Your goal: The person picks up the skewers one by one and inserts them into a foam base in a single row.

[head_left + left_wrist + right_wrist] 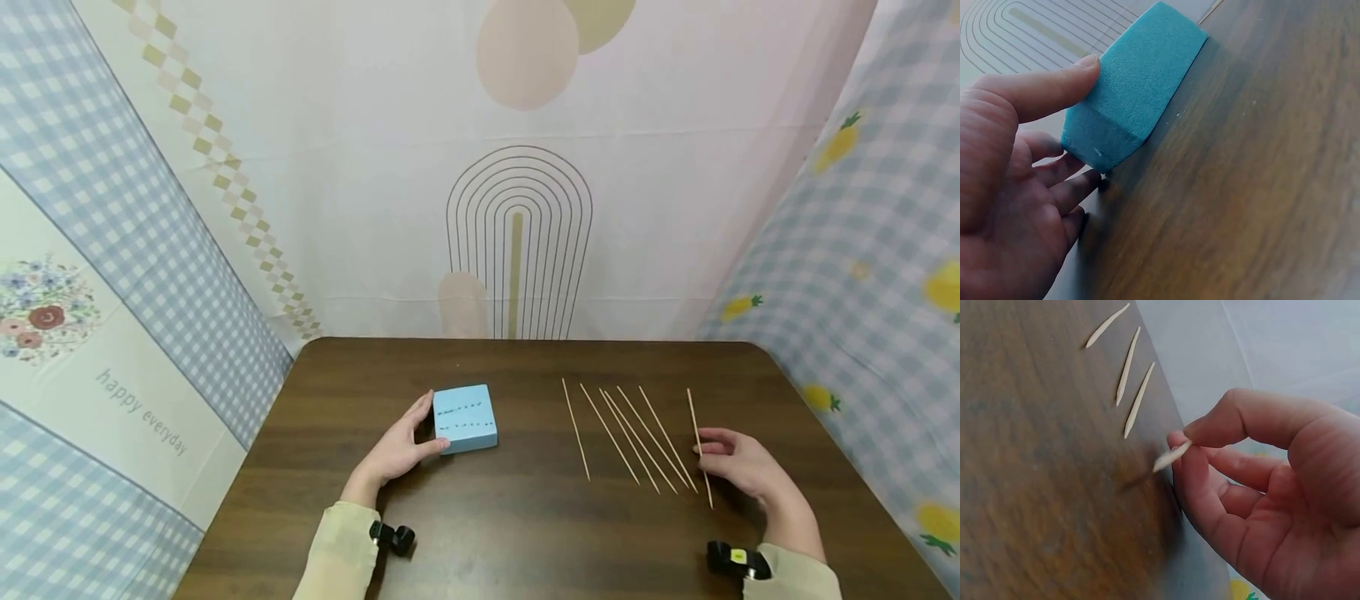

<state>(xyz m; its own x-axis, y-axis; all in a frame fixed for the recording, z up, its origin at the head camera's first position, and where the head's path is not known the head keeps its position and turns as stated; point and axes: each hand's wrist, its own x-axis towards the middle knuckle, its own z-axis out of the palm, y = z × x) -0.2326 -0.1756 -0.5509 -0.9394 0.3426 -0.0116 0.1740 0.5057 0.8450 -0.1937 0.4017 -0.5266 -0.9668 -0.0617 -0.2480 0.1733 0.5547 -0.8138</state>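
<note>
A blue foam block (465,414) with two rows of dark marks on its top lies on the table. My left hand (399,446) holds its left end, thumb along the near side and fingers at the left side; the left wrist view shows the thumb pressed to the block (1141,75). Between thumb and fingertips, my right hand (742,467) pinches a thin wooden skewer (692,412) around its middle. Left of that hand, several more skewers (576,429) lie spread at a slant on the table. The right wrist view shows the pinched skewer (1171,456) end-on, just above the wood.
The brown wooden table (525,542) has rounded far corners. A white patterned cloth (375,208) hangs behind it, with blue checked cloths on both sides. Each wrist carries a small black camera, such as the left camera (393,537).
</note>
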